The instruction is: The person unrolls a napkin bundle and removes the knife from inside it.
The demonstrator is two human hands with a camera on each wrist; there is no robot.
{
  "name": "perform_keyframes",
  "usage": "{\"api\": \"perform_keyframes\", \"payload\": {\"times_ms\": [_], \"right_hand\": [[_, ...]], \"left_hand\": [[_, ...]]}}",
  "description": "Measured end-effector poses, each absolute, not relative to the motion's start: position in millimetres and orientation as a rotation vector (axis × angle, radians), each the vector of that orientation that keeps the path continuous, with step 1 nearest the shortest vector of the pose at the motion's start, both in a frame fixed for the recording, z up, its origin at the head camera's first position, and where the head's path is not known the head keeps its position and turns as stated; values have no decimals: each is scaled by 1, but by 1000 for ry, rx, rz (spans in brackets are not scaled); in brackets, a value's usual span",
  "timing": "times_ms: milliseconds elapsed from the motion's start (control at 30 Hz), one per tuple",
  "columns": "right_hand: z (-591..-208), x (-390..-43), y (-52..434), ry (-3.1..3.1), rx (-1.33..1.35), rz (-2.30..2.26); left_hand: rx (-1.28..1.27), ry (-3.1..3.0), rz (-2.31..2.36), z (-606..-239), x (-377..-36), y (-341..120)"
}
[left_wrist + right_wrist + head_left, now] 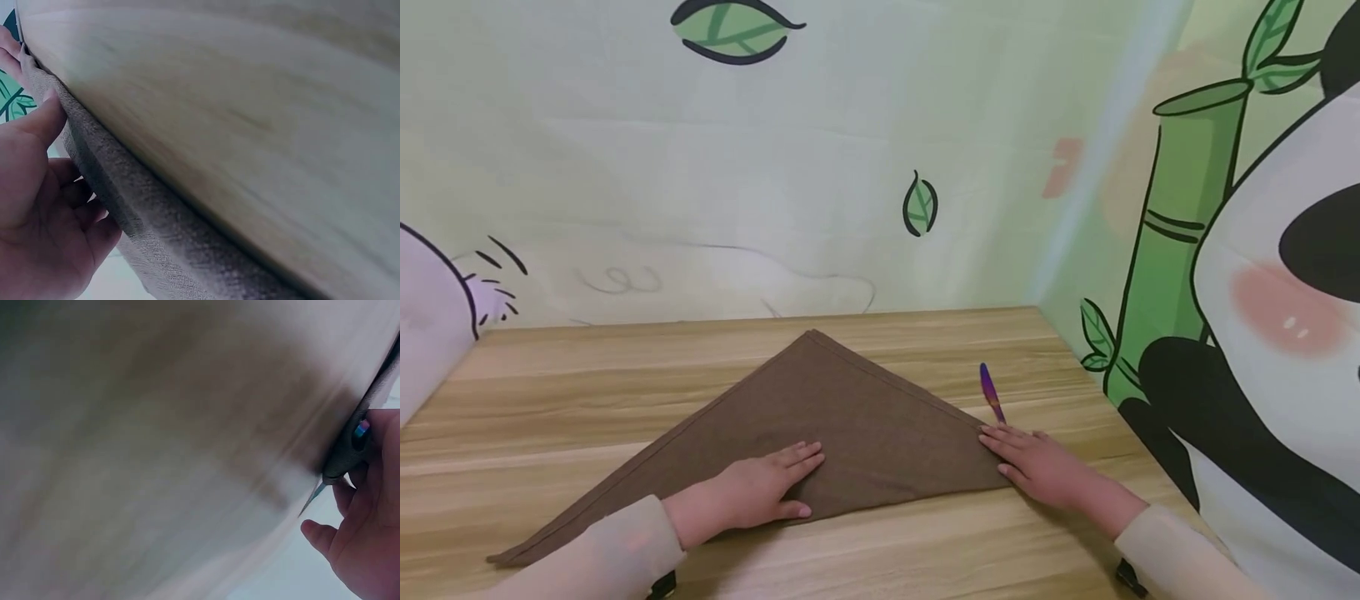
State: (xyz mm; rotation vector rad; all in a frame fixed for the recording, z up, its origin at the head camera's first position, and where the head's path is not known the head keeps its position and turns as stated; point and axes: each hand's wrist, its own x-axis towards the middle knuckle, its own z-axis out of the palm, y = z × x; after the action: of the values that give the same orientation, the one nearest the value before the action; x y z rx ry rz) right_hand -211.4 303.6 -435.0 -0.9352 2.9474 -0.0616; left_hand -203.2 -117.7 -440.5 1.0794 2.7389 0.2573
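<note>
A brown cloth napkin [850, 425], folded into a wide triangle, lies on the table with its peak pointing away from me. My left hand [760, 487] rests on the cloth near its front edge, fingers stretched out. In the left wrist view the thumb touches the folded edge of the napkin [156, 206]. At the right corner, my right hand [1048, 467] presses on the cloth with extended fingers. Just beyond those fingers lies a shiny purple knife [989, 390]; its lower part is hidden by the hand and cloth. The right wrist view shows the cloth corner [342, 453] beside the fingers.
The wood-grain table [887, 554] runs back to a pale green wall covering [820, 150] with printed leaves. On the right side a printed panda and bamboo stalk [1176, 208] cover the wall. The napkin's left corner [508, 557] reaches toward the front left.
</note>
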Motion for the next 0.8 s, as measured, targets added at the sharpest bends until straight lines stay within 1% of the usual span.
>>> {"api": "perform_keyframes", "payload": {"times_ms": [333, 567, 800], "right_hand": [[-434, -212, 319, 2948, -928, -64], [-432, -213, 332, 2936, -896, -91], [-432, -213, 338, 2927, -873, -116]], "left_hand": [[1083, 2742, 262, -443, -202, -124], [1047, 2743, 280, -441, -202, -136], [1021, 2726, 307, -440, -200, -138]]}}
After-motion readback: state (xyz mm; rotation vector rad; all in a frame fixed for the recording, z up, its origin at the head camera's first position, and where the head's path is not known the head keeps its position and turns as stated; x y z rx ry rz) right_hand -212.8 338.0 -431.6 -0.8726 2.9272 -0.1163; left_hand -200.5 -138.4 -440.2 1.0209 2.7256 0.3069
